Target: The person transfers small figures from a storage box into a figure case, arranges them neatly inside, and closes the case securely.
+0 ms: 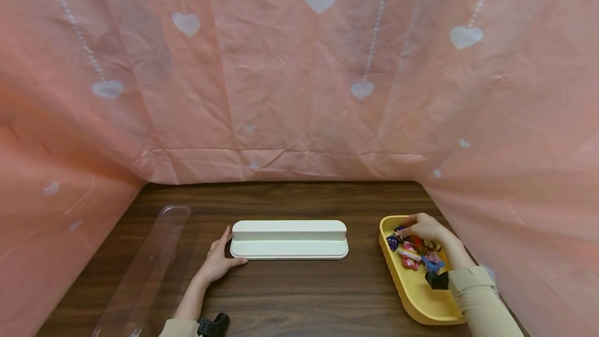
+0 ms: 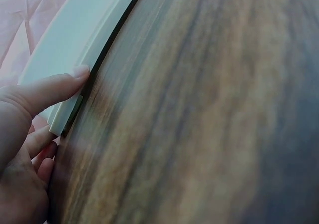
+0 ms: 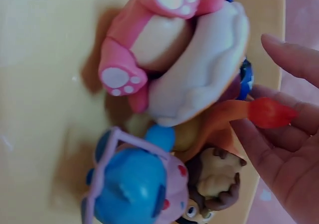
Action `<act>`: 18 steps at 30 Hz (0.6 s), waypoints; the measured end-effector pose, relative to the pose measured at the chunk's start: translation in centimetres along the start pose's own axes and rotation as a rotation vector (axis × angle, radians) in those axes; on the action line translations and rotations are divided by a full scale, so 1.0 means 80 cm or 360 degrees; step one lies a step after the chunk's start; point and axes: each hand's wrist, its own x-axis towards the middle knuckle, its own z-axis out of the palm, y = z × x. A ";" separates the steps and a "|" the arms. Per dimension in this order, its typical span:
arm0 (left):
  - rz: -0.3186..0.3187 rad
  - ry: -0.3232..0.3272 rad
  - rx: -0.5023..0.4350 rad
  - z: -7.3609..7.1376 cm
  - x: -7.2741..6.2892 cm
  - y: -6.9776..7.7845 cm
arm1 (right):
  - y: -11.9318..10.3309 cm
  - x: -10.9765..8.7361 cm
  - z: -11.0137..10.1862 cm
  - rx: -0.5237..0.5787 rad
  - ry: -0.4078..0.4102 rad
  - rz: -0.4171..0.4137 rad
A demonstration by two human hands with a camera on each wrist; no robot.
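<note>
At the left end of a white two-step display stand (image 1: 289,248), my left hand (image 1: 217,260) holds the rounded end. Its thumb (image 2: 65,87) lies on the front edge while the fingers bend round the side. Over at the right, my right hand (image 1: 427,227) reaches into a yellow tray (image 1: 432,310) among small toy figurines. Its fingers are spread near an orange tail with a red flame tip (image 3: 269,113), nothing pinched between them. Close by lie a pink figurine (image 3: 119,52) in a white ring, a blue-headed figurine (image 3: 132,184) and a brown figurine (image 3: 217,176).
A long clear plastic cover (image 1: 148,261) lies on the dark wood table (image 1: 299,295) at the left. Pink cloth (image 1: 290,92) with white hearts hangs behind and along both sides. A dark blue figurine (image 1: 392,243) sits by the tray's left wall.
</note>
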 end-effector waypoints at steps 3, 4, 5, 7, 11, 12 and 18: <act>-0.0003 0.0000 -0.0003 -0.001 -0.001 0.002 | 0.000 0.000 0.001 -0.0009 0.0002 0.0026; -0.0005 0.0000 -0.0002 -0.001 -0.002 0.002 | -0.001 0.000 0.002 -0.0016 0.0004 0.0025; -0.0008 0.0000 -0.0005 -0.001 -0.002 0.002 | -0.001 0.000 0.002 -0.0019 0.0008 0.0032; -0.0018 0.0000 -0.0009 -0.002 -0.002 0.001 | -0.002 0.000 0.004 -0.0031 0.0019 0.0017; -0.0021 0.0001 -0.0017 -0.001 -0.002 0.001 | 0.000 0.002 0.009 -0.0040 0.0044 0.0014; -0.0020 -0.0001 -0.0017 -0.001 -0.003 0.001 | 0.000 0.002 0.011 -0.0026 0.0045 0.0013; -0.0014 0.0000 -0.0009 0.000 -0.002 0.002 | 0.004 0.002 0.018 -0.0023 0.0081 -0.0047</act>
